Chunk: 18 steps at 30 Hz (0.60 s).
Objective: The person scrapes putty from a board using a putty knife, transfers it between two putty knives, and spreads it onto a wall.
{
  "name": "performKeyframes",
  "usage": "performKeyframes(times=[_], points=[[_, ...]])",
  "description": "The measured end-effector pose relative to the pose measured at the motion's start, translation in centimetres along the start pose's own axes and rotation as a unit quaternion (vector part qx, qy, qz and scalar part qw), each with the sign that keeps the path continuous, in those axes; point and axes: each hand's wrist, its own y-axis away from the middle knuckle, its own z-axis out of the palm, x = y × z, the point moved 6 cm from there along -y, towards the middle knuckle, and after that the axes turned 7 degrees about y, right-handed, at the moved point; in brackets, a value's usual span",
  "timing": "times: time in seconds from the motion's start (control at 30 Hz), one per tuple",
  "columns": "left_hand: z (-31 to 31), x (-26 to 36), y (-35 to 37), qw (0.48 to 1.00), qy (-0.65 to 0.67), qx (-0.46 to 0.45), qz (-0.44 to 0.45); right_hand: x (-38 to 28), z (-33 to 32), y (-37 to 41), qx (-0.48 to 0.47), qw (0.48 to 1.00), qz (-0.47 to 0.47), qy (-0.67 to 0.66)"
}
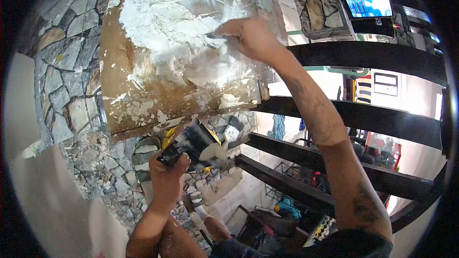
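While the right hand [256,38] grips a dark tool [216,36] against white paste [165,16] on the wooden board [136,102], the left hand [168,174] clutches a paste-smeared black plate [190,142]

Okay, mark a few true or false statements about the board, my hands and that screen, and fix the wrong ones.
1. The left hand holds a black, flat tool. True.
2. The wooden board is clean. False: white material is spread over it.
3. The right hand is nearer the screen than the left hand is. True.
4. The screen is dark. False: it is lit, mostly blue.
5. Both hands are touching each other. False: they are well apart.
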Motion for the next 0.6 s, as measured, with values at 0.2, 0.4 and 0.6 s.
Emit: performKeyframes(times=[0.2,0.4,0.6], points=[[0.0,0.2,0.2,0.997,-0.067,0.025,-0.004,-2.1,0.6,3.4,-0.081,0.996,-0.034,0.005],[0.5,-1.6,0.1,0.997,-0.04,0.01,-0.061,5.6,-1.9,-0.3,-0.032,0.998,0.041,0.018],[0.8,-1.3,-0.4,0.991,-0.118,-0.005,-0.065,4.3,0.5,-1.9,0.079,0.994,0.075,0.032]])
